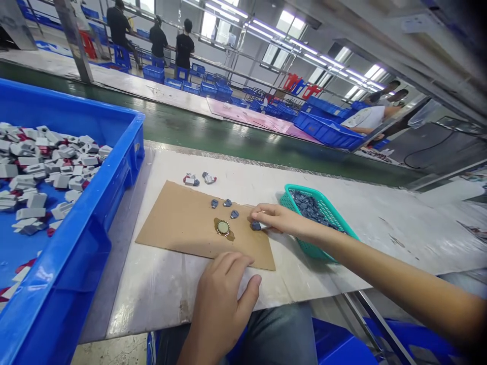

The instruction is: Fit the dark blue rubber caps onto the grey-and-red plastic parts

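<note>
My right hand (274,219) is closed around a small plastic part (257,225), dark blue-grey at one end and light grey at the other, over the right side of a cardboard sheet (178,218). My left hand (224,289) rests at the sheet's front edge, thumb apart from the fingers and nothing visible in it. Between the hands a bottle cap (222,227) lies in a brown wet patch on the cardboard. Several dark blue-grey pieces (234,214) lie behind it. Beyond the sheet are two assembled grey, red and dark parts (191,179).
At my left stands a large blue bin (125,137) of grey and red parts. A green basket (291,195) with dark pieces stands under my right forearm. Behind the worktable runs a green conveyor belt (182,126). Several people work further off among blue crates (323,129).
</note>
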A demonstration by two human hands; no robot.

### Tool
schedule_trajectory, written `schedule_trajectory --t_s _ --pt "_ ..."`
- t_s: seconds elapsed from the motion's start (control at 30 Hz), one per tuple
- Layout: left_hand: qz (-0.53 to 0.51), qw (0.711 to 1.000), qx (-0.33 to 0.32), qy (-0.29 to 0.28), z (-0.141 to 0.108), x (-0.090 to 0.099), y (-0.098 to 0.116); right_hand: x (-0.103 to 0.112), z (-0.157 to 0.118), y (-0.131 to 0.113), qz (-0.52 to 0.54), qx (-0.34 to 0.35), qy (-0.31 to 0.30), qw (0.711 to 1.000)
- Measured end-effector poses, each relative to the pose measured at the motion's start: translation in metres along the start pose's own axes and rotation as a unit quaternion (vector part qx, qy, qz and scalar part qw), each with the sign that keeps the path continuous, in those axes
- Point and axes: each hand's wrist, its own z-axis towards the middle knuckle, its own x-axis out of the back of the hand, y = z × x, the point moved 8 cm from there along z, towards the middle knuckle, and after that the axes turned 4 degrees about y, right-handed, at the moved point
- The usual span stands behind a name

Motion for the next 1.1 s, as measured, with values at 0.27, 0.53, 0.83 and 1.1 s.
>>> schedule_trajectory --t_s 0.27,0.53,0.83,1.1 --pt "0.017 1.000 0.003 -0.011 0.001 -0.002 -0.001 0.007 0.009 0.003 -0.056 0.008 0.070 0.996" --pt "0.029 1.000 -0.007 -0.007 -0.001 -0.003 -0.001 0.001 0.022 0.008 -0.067 0.007 0.046 0.997" --pt "0.048 0.999 -0.009 -0.001 0.003 -0.008 -0.001 -0.002 0.022 0.011 -0.114 0.006 0.082 0.990" --pt "0.033 0.999 -0.017 0.023 0.007 -0.011 -0.002 -0.003 0.021 0.003 -0.155 0.005 0.085 0.984"
